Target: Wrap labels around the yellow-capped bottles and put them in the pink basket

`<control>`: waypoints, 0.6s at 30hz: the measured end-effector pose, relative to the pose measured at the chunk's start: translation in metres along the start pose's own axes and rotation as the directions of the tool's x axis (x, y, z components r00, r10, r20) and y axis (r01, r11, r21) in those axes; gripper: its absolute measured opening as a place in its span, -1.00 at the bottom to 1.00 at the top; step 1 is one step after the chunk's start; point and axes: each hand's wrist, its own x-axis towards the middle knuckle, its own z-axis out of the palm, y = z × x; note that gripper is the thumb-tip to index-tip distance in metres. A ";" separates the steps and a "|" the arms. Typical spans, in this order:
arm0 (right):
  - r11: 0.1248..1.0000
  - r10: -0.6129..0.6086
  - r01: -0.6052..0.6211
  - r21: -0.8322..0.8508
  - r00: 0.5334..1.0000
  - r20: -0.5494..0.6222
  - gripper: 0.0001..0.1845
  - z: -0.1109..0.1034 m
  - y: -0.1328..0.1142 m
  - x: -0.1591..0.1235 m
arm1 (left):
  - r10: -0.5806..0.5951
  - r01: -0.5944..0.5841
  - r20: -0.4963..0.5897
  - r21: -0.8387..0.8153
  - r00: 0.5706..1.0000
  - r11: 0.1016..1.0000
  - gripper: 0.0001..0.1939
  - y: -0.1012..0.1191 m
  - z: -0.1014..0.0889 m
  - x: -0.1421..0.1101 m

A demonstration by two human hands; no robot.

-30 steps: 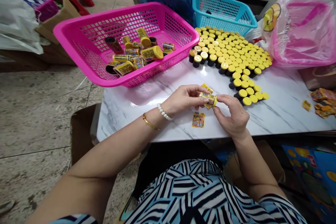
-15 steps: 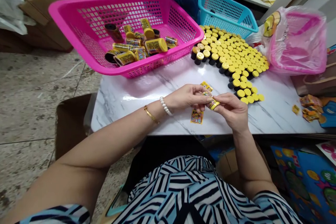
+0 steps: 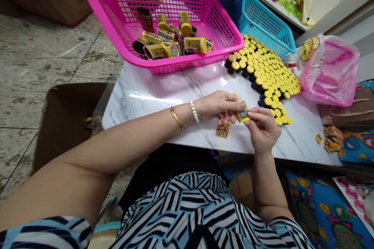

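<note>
- Head view: I'm looking down over both forearms, which reach forward onto the marble table (image 3: 306, 144) from its near edge.
- My read of the left hand (image 3: 217, 107): palm down, wrist low, thumb and fingers pressed together, pinching the left side of the label.
- Right hand (image 3: 263, 130): raised on its wrist, fingers curled inward, pinching the label's right side.
- Label (image 3: 242, 115): small, yellow and printed, held between both hands just above the table, near its front edge. The fingers cover too much for me to tell whether anything lies behind it.
- Loose label (image 3: 222, 131): flat on the table, just below the left hand.
- Pearl bracelet (image 3: 194, 111) and gold bangle (image 3: 177, 118): on the left wrist.
- Yellow-capped tubes (image 3: 269, 74): upright in packed rows on the table, just beyond the right hand.
- Pink basket (image 3: 175, 66): at the table's far edge, holding labelled tubes (image 3: 194, 45).
- Blue basket (image 3: 267, 27): beyond the table's far edge.
- Label pile (image 3: 331, 139): at the table's right end.
</note>
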 end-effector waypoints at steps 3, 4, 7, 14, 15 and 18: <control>0.997 -0.059 0.061 -0.047 0.997 0.056 -0.69 0.002 -0.003 0.000 | -0.019 0.020 -0.021 0.039 1.000 0.999 -0.39 0.001 0.000 0.000; 0.995 -0.080 0.083 -0.056 0.995 0.053 -0.72 0.002 -0.004 -0.001 | -0.027 0.027 -0.019 0.042 0.999 0.999 -0.36 0.000 0.001 0.000; 0.997 -0.068 0.069 -0.020 0.997 0.024 -0.81 0.003 -0.005 -0.001 | -0.036 0.036 -0.008 0.065 0.999 0.997 -0.36 0.000 0.001 0.000; 0.996 -0.051 0.056 -0.068 0.997 0.065 -0.74 0.003 -0.008 -0.001 | -0.008 0.016 -0.086 0.096 0.996 0.995 -0.33 -0.003 -0.001 0.001; 0.996 -0.059 0.061 -0.072 0.998 0.033 -0.74 0.003 -0.008 -0.001 | -0.012 0.017 -0.062 0.077 0.998 0.997 -0.33 -0.003 -0.001 0.001; 0.996 -0.037 0.041 -0.074 0.998 0.045 -0.69 0.003 -0.007 -0.002 | -0.041 0.045 -0.043 0.087 0.998 0.995 -0.37 -0.003 0.002 0.000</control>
